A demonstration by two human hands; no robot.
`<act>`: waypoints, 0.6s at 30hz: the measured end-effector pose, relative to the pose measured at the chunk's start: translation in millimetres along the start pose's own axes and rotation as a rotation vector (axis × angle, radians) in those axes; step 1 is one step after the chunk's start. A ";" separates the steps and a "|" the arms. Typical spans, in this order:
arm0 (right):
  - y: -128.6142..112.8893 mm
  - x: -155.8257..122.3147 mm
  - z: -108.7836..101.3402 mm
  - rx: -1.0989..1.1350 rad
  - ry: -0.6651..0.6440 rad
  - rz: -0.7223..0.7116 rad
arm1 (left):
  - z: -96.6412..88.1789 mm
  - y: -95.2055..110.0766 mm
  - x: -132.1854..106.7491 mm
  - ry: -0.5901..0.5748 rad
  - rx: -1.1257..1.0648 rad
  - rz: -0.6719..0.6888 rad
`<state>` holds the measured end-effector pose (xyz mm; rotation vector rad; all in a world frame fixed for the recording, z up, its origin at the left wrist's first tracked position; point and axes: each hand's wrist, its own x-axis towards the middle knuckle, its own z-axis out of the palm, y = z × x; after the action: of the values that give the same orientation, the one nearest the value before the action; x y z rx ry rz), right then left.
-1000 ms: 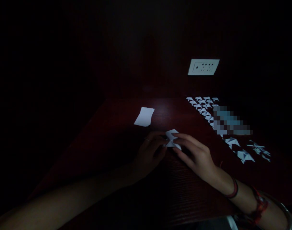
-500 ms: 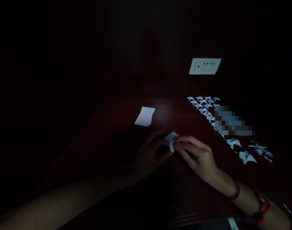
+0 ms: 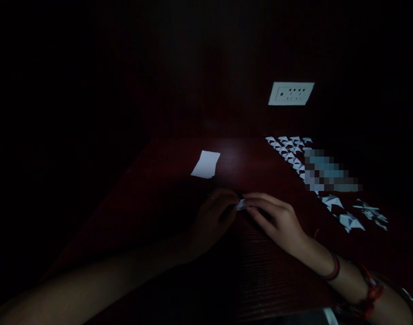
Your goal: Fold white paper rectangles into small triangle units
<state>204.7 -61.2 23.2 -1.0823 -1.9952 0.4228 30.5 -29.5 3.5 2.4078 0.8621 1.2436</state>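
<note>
A small folded piece of white paper [image 3: 241, 205] is pinched between my two hands, low over the dark red table. My left hand [image 3: 216, 214] grips its left side, and a thin ring shows on one finger. On the other side my right hand [image 3: 277, 216] closes its thumb and fingertips on the paper. Most of the paper is hidden by fingers. Beyond my hands lies a stack of white paper sheets [image 3: 205, 164].
Several folded white paper pieces [image 3: 291, 158] stand in rows along the right, with larger-looking ones [image 3: 351, 222] nearer me. Beside them are a blurred-out bluish item [image 3: 328, 169] and white paper scraps [image 3: 372, 212]. A wall socket [image 3: 291, 93] is behind the red table [image 3: 152, 180].
The paper between my hands now shows much smaller, folded or turned, and my fingers have drawn closer together around it. The stack and the folded pieces lie as before.
</note>
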 end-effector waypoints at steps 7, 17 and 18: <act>1.6 1.2 -2.3 0.056 0.010 0.073 | -0.8 1.0 -0.7 -0.037 -0.035 -0.022; 4.5 2.3 -3.9 0.031 -0.020 0.160 | 1.1 2.8 -0.2 -0.103 -0.089 -0.209; 3.8 2.7 -4.4 0.029 -0.033 0.149 | 1.0 3.1 -0.5 -0.104 -0.086 -0.200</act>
<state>209.4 -57.2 24.9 -1.2170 -1.9372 0.5496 32.3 -32.3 4.2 2.2346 0.9706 1.0501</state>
